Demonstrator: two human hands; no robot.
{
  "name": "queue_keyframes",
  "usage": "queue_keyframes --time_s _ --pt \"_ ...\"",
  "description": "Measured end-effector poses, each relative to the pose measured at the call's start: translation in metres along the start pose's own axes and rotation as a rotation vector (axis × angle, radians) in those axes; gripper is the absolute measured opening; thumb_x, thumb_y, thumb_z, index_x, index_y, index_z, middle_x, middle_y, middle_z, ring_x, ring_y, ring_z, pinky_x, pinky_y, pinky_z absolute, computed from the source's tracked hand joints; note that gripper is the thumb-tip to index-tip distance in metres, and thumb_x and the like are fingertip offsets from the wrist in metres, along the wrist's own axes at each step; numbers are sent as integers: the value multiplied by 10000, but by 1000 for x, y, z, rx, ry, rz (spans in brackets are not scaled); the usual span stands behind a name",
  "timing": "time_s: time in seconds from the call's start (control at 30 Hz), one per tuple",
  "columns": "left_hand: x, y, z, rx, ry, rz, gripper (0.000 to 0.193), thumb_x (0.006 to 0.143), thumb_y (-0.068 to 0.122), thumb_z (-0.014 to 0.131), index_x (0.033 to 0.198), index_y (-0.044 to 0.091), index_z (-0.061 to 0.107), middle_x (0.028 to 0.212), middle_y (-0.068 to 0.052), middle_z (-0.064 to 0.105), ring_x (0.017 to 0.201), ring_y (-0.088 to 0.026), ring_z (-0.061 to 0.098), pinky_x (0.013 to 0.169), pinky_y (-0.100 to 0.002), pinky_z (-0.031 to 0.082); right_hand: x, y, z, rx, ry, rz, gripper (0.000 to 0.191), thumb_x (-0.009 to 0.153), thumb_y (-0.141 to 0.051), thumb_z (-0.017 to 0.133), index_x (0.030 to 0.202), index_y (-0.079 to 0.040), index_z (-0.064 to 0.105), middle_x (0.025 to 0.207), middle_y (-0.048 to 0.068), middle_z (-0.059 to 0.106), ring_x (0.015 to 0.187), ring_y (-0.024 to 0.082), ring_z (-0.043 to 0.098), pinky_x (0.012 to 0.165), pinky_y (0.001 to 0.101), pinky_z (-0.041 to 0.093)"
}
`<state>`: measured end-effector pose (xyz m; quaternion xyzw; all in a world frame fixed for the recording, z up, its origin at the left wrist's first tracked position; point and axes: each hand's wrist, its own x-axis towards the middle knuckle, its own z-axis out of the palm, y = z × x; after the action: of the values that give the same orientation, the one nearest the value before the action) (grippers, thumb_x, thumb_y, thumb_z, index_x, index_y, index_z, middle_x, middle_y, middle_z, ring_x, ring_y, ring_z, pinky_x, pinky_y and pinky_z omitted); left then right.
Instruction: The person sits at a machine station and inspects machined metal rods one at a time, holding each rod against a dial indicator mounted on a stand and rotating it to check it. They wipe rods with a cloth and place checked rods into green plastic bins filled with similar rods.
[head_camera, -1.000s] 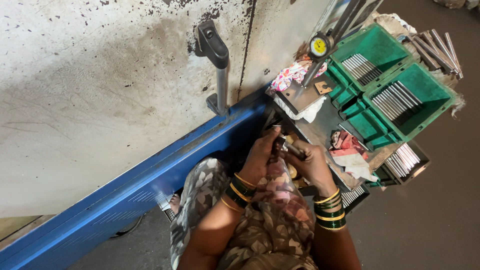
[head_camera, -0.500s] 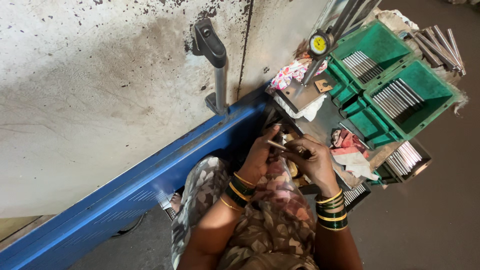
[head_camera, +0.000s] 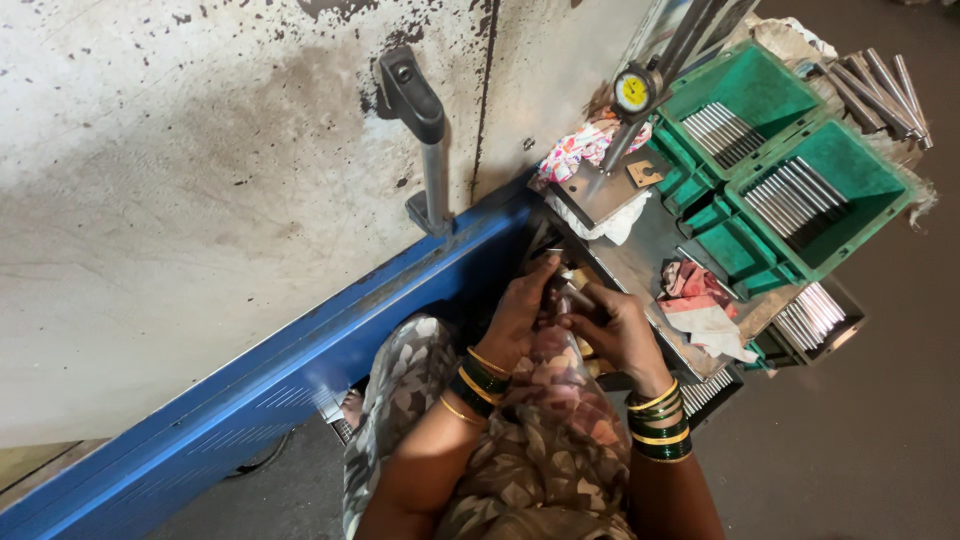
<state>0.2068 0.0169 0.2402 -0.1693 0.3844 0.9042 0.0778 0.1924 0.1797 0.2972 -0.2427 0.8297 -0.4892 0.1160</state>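
My left hand (head_camera: 522, 312) and my right hand (head_camera: 618, 328) meet close together just above my lap, at the edge of a metal work plate (head_camera: 640, 255). Both hands pinch a short metal rod (head_camera: 576, 297) between their fingers; its ends are partly hidden by my fingers. Green and gold bangles ring both wrists. Patterned cloth covers my knees below the hands.
Green bins (head_camera: 800, 190) holding rows of steel rods stand to the right. A dial gauge with a yellow face (head_camera: 634, 92) stands on a stand behind the plate. A blue machine frame (head_camera: 300, 350) and a black handle (head_camera: 412, 100) lie left. Rags (head_camera: 700, 300) sit on the plate.
The hands stayed together over the lap; the rod between the fingers has shifted slightly. The view is otherwise the same.
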Motion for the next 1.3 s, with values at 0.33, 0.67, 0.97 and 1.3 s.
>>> queue_keyframes --time_s 0.33,0.67,0.97,1.3 --pt "45 -55 -12 53 38 56 420 1069 465 613 1048 50 676 826 -12 638 657 -90 576 564 -244 437 3 31 1 20 168 54 191 902 -147 779 999 16 755 642 -56 559 623 22 456 525 246 402" --pt "130 -106 -13 948 -125 890 480 1102 106 433 1575 33 395 1390 -236 584 1203 -330 605 1037 -412 497 6 71 -27 352 374 149 169 918 -109 662 1016 -2 749 850 -99 739 750 -27 616 665 162 485" --pt "168 -56 60 1426 39 1121 409 887 132 622 1241 -71 619 1324 -237 595 1309 -414 504 1141 -472 387 27 113 -63 507 678 371 278 943 -207 735 750 -34 637 564 -69 436 469 46 329 428 272 232" --pt "201 -57 60 1761 34 1186 311 893 90 592 1179 4 679 1289 -158 627 1249 -332 546 1049 -439 453 61 180 -70 315 713 275 345 981 -286 717 754 -41 632 645 -108 432 583 21 311 498 255 228"
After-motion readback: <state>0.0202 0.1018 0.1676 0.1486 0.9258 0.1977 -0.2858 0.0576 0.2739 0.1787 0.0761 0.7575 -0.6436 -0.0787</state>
